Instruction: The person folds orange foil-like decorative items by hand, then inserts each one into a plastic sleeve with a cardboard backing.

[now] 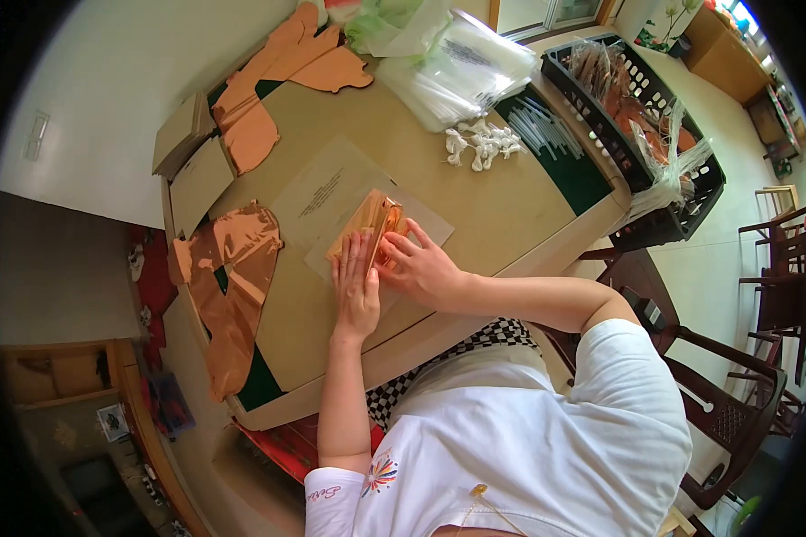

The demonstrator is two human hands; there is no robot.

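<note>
A copper-coloured foil balloon (373,217), folded into a small flat packet, lies under my two hands in the middle of the table. My left hand (358,285) rests along its left side, fingers close together on the foil and thumb against the near edge. From the right, my right hand (418,270) grips the raised fold with bent fingers; its fingertips are partly hidden. Beneath the packet is a clear plastic bag (327,191) with printed lines. Left of my hands, an unfolded foil balloon (242,259) hangs toward the table's near left edge.
More flat foil balloons (251,130) and cardboard pieces (184,134) lie at the back left. Clear bags (461,67), white tied bundles (482,143) and pale straws (546,127) occupy the back right. A black crate (631,161) with wrapped foil stands beyond the right edge.
</note>
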